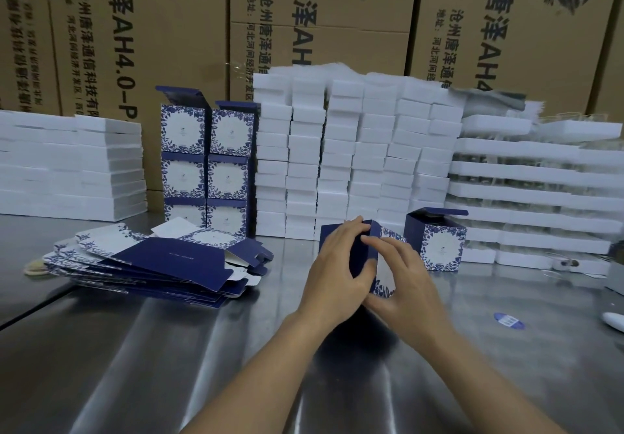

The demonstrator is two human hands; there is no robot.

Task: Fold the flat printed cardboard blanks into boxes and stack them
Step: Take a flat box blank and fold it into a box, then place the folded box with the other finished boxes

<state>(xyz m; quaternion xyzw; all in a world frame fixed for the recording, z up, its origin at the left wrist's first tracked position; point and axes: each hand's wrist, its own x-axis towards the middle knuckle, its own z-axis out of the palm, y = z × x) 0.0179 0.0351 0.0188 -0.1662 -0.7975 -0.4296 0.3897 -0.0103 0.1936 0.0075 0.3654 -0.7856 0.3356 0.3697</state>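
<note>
A half-folded blue box [363, 258] is held just above the steel worktop [169, 349], between both hands. The left hand [332, 275] is wrapped over its dark side, fingers [351, 231] curled across the top edge and thumb pressed on the near face. The right hand [407, 278] grips the patterned side, fingers bent. Flat blanks [152, 265] lie to the left; finished boxes [207, 163] are stacked behind.

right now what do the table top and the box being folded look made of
Table top: looks like brushed stainless steel, grey with streaky reflections. Box being folded, gripped by left hand and right hand: thin printed cardboard, navy matte outside, sharp fold creases.
</note>
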